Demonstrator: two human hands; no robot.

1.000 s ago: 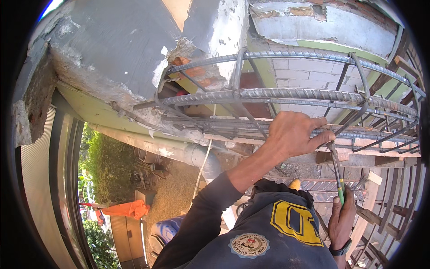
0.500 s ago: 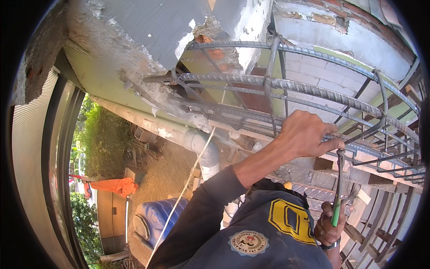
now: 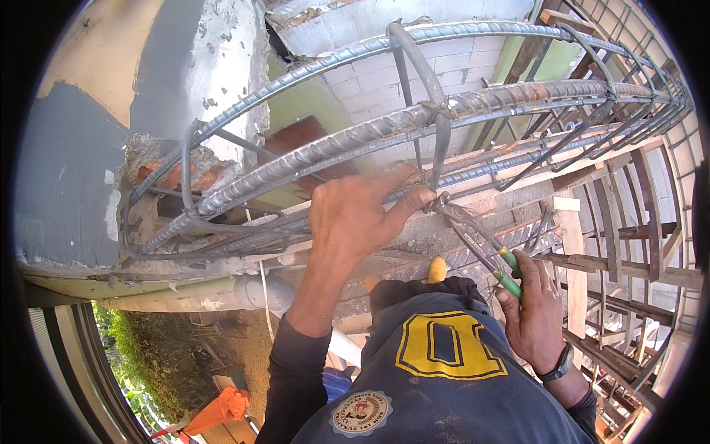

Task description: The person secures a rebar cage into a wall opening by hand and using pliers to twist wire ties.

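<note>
My right hand (image 3: pixel 534 318) holds green-handled pincers (image 3: pixel 481 248), their handles spread a little apart. The pincers' jaws meet the lower bars beside a stirrup (image 3: pixel 441 140). Close to the jaws, my left hand (image 3: pixel 359 214) is closed over a lower rebar (image 3: pixel 484 172), its thumb reaching to the jaws and its fingertips partly hidden. Any tie wire at this joint is too small to make out. Above my hands, a thick ribbed rebar (image 3: pixel 333 144) runs through the cage, and another rebar (image 3: pixel 310 70) curves higher up.
A broken plastered wall (image 3: pixel 81 170) stands at left, where the cage ends. Beneath my arms run a grey pipe (image 3: pixel 259 294) and a pale cord (image 3: pixel 266 296). Timber framing (image 3: pixel 629 263) lies below at right. An orange cloth (image 3: pixel 225 408) hangs at lower left.
The view has swung right along the cage. My right hand has risen, and the pincers have gone from upright to slanting, their handles now apart. My left hand remains at the lower bars.
</note>
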